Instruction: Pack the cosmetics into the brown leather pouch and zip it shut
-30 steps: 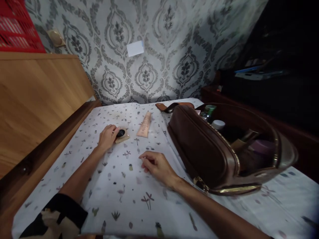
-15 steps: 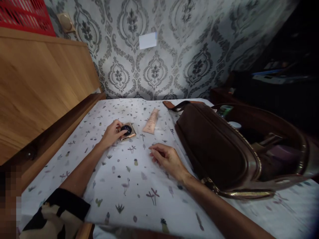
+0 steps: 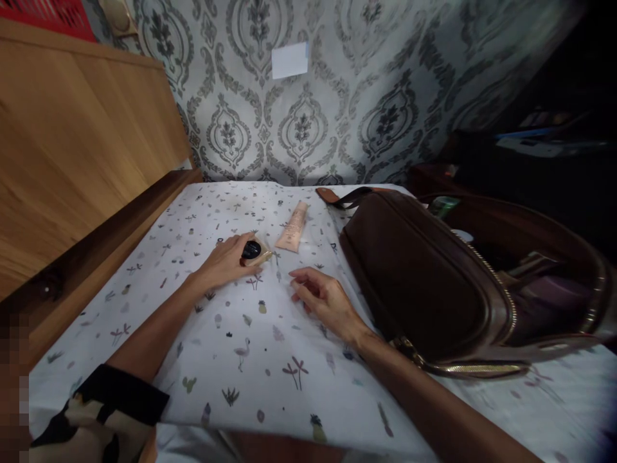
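Observation:
My left hand (image 3: 225,262) is closed round the near-left side of a gold square powder compact (image 3: 263,256) with a round black centre. Its thumb lies along the near edge and its fingers along the far one. The compact is at the sheet's surface; whether it is lifted, I cannot tell. A peach-coloured squeeze tube (image 3: 293,228) lies just right of it, touched by neither hand. My right hand (image 3: 325,299) hovers low over the sheet, fingers loosely bent and apart, holding nothing. It is nearest to the tube and the brown bag (image 3: 414,276).
The bag is unzipped on the right, with a green-topped item (image 3: 443,206), a white lid (image 3: 463,235) and a purple item (image 3: 554,289) inside. A patterned white sheet (image 3: 241,399) covers the surface. Wooden furniture (image 3: 87,128) borders the left; a papered wall (image 3: 337,128) stands behind.
My left fingers have shifted from resting on the compact's top to gripping its sides. The compact has turned and moved slightly right. My right hand's fingers have opened a little.

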Demonstrator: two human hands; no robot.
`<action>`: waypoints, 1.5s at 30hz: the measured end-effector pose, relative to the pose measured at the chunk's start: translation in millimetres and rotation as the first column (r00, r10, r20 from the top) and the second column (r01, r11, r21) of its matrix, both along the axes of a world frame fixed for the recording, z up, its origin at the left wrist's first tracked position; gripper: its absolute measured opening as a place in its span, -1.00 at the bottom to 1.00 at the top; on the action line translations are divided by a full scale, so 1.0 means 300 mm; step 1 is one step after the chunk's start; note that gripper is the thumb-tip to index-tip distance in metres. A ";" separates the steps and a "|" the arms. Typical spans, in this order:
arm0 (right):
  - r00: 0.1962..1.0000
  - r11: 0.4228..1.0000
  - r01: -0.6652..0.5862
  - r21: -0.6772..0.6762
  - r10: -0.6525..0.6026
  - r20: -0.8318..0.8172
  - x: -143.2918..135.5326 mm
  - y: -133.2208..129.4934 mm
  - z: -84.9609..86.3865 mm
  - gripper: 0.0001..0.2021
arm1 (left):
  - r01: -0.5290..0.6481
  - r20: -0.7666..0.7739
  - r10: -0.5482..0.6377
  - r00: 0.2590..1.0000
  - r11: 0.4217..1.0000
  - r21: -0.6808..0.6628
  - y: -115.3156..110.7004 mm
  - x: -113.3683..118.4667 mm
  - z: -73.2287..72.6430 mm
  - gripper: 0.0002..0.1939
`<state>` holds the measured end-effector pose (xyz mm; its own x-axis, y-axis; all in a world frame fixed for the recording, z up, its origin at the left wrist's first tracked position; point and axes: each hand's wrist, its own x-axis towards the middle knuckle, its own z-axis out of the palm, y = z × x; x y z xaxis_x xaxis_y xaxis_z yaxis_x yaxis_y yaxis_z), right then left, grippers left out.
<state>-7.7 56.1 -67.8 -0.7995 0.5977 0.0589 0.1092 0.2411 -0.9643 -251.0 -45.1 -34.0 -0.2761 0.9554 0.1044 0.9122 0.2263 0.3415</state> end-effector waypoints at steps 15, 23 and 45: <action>0.997 0.993 0.019 -0.118 -0.027 -0.067 -0.015 0.008 -0.024 -0.43 | 0.178 0.505 -0.287 0.814 0.951 0.253 0.004 0.109 0.008 -0.24; 0.997 1.000 -0.009 0.029 0.012 -0.082 -0.013 -0.010 -0.023 -0.15 | 0.363 0.599 -0.437 0.671 0.898 0.248 0.014 0.200 -0.066 0.07; 0.977 0.997 -0.021 0.073 0.036 -0.210 0.004 -0.040 -0.013 -0.03 | 0.355 0.368 -0.508 0.779 0.841 0.409 0.014 0.224 -0.074 -0.09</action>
<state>-6.5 44.1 -71.7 -0.7814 0.5631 0.2690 -0.1028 0.3091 -0.9455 -183.8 -41.0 -56.1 0.0704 0.9239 0.3762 0.6147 -0.3372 0.7131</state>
